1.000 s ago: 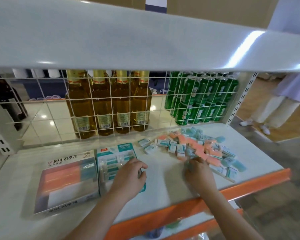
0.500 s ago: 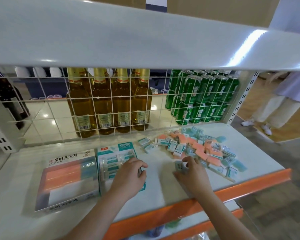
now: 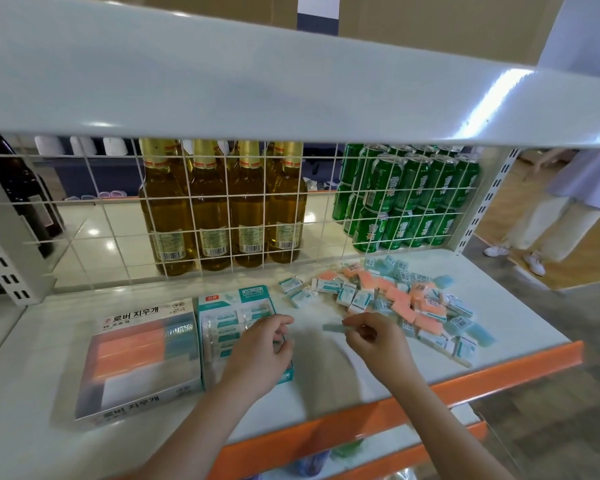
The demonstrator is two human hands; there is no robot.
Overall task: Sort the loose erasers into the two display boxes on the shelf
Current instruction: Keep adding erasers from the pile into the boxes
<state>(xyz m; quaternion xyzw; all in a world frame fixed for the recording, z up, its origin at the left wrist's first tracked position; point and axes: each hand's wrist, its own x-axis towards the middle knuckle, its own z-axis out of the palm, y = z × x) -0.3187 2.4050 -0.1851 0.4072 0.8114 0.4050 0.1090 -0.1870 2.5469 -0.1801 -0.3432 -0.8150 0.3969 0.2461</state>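
A heap of loose erasers (image 3: 406,299), pink, pale blue and white-and-teal wrapped, lies on the right of the white shelf (image 3: 343,382). Two display boxes stand on the left: a grey box (image 3: 142,358) with pink and teal erasers, and beside it a teal box (image 3: 229,323) holding wrapped white erasers. My left hand (image 3: 260,351) rests over the teal box's right edge, fingers curled on its rim. My right hand (image 3: 374,341) pinches a teal-wrapped eraser (image 3: 333,328), held above the shelf between the teal box and the heap.
A white wire grid (image 3: 222,216) backs the shelf, with amber bottles (image 3: 222,209) and green cans (image 3: 406,199) behind it. An upper shelf board (image 3: 257,81) overhangs. The front edge is orange (image 3: 465,386). A person's legs (image 3: 548,230) stand at the far right.
My right hand lifted an eraser from the heap and carried it left toward the teal box. My left hand stayed on the teal box.
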